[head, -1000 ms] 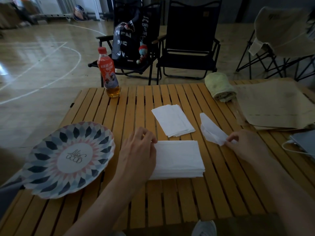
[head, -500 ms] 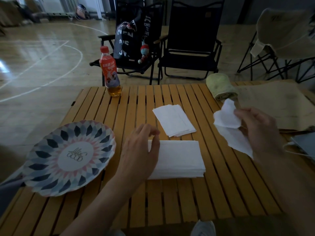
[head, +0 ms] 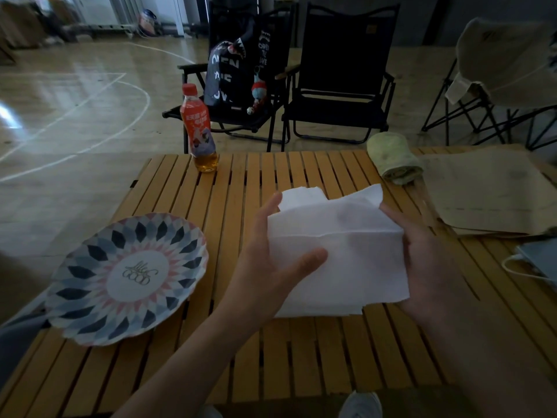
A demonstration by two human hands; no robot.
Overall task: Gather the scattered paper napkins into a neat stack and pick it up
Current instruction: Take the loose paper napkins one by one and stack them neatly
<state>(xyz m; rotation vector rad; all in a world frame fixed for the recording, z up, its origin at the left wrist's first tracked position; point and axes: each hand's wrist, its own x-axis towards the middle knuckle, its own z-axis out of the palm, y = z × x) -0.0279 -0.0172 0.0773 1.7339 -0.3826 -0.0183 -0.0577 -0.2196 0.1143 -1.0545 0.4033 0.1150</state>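
A white paper napkin (head: 355, 242) is spread open above the middle of the slatted wooden table (head: 271, 357), held between both hands. My left hand (head: 265, 260) pinches its left side, thumb on the front and fingers behind. My right hand (head: 428, 260) grips its right edge. Under it, only the near edge of the napkin stack (head: 319, 310) shows on the table. A bit of white at the far side looks like the smaller napkin pile (head: 301, 196), mostly hidden by the held napkin.
A patterned plate (head: 126, 276) lies at the left of the table, overhanging the edge. A red-capped drink bottle (head: 199, 131) stands at the far edge. A rolled green towel (head: 394, 158), brown paper sheets (head: 488, 194) and a device with a white cable (head: 539, 257) occupy the right. Folding chairs (head: 340, 86) stand beyond.
My right hand lifted a loose napkin from the right and brought it over the stack. My left hand left the stack's edge and took hold of the napkin's left side.
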